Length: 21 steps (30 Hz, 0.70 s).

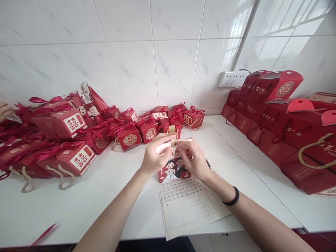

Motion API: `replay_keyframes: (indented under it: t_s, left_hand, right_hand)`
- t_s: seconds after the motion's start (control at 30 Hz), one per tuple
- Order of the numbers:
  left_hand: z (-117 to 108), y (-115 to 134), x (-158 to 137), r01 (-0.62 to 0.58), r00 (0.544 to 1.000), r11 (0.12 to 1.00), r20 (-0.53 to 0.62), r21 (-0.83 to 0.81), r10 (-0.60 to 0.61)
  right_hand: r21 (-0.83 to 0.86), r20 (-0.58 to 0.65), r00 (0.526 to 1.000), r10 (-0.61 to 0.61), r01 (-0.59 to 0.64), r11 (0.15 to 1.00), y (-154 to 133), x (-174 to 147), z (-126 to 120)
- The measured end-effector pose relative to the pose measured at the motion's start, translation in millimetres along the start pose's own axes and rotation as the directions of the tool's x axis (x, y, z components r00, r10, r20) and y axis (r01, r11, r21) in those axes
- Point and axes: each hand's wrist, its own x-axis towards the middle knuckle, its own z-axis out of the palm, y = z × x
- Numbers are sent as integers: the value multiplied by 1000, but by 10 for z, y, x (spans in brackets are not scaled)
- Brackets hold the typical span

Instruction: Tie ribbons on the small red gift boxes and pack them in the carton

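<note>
Together, both hands [155, 154] [194, 159] hold the illustrated red box [174, 171].

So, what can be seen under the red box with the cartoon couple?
Paper with handwriting shows at the near edge of the box and seems to run under it. Anything directly beneath is covered, so I cannot tell what is there.
</note>
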Motion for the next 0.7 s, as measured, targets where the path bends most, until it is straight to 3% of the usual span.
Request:
replay_keyframes:
  t_s: [0.23,0.33,0.43,0.7]
  left_hand:
    - [4,-5,-12,13,1000,1000,-6,-14,-13]
    - [13,6,-16,16,1000,999,7,-35,-15]
    - [29,23,-16,6,1000,999,28,-52,-5]
    - [41,28,-24,-14,1000,998,20,-56,15]
  right_hand:
    - [-3,-13,999,36,-36,999,-12,-16,13]
    - [88,-57,978,198,-193,977,-3,-36,25]
    - [174,-16,949,316,-308,935,-2,-39,11]
    - [144,-6,958,286,-282,948,-60,-14,-41]
